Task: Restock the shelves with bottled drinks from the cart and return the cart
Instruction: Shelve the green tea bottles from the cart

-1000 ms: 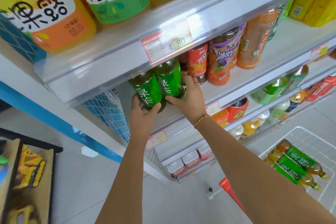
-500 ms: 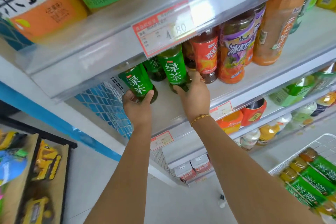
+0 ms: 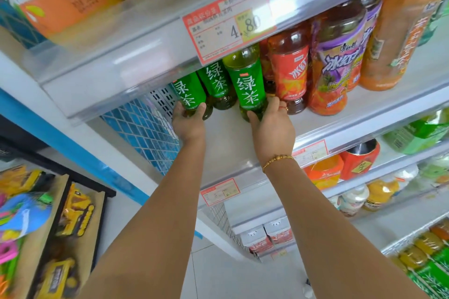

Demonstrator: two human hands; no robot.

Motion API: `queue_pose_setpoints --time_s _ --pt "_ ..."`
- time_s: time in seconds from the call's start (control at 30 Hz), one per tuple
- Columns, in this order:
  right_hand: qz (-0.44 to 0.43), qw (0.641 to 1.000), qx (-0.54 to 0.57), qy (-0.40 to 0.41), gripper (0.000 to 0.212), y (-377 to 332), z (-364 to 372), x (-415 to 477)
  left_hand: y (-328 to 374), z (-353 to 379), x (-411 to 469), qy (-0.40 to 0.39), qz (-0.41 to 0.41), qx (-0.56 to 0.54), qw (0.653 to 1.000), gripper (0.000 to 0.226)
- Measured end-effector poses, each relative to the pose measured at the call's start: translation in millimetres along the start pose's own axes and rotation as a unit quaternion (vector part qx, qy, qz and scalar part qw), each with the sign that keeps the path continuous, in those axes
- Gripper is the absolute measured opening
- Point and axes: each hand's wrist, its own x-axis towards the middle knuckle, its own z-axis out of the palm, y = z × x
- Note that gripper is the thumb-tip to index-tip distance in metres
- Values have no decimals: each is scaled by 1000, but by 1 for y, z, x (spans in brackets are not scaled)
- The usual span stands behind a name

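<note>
Left hand [image 3: 188, 122]: curled round the base of the left green tea bottle [image 3: 188, 91], at the shelf's [image 3: 226, 138] left end, beside the blue mesh panel [image 3: 143, 128].
Right hand [image 3: 272, 126]: thumb and fingers grip the base of the front green tea bottle [image 3: 250, 85], just beside the red-label bottle [image 3: 290, 73].
Third green tea bottle [image 3: 217, 82]: stands behind, between the two held.
Contents: the green-label bottles hold yellow-green liquid; the red-label one holds dark amber.
Seating: whether the held bases touch the shelf cannot be told.
Cart [image 3: 401, 241]: lower right, holds green-label bottles [image 3: 427, 264] lying on their sides.
</note>
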Motion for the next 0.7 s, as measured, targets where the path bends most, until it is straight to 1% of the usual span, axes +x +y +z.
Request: queue_pose_setpoints --time_s 0.13,0.2,0.27,0.3,0.33,0.37,0.4,0.47,0.5,0.53,0.6,0.7 --pt "8 1000 4 -5 43 -1 0 0 2 0 4 -10 11 -2 1000 51" --pt "9 1000 5 -6 43 -2 -1 0 2 -1 6 4 -8 9 1000 57" --pt "12 1000 7 -5 43 -2 -2 0 2 -3 1 39 -29 52 997 67" --pt "11 1000 11 -4 43 -2 -2 0 2 -4 -6 51 -16 75 996 67" --pt "10 1000 17 -1 43 -2 -2 0 2 -2 -15 40 19 95 995 63" --pt "8 1000 23 3 42 -1 -2 1 3 1 -24 -5 54 109 993 56" --pt "7 1000 27 6 41 -1 -1 1 5 5 -35 -75 66 119 988 50" --pt "5 1000 26 15 36 0 0 2 7 17 -49 -221 57 117 966 47" --pt "4 1000 23 21 32 0 0 2 6 22 -51 -261 67 125 955 45" --pt "1 999 19 26 28 1 1 2 5 28 -50 -277 86 142 947 43" --pt "-4 999 12 30 21 2 1 2 3 35 -44 -275 102 167 941 42" --pt "1 1000 20 23 21 0 -5 1 0 41 -34 -271 96 192 938 51"
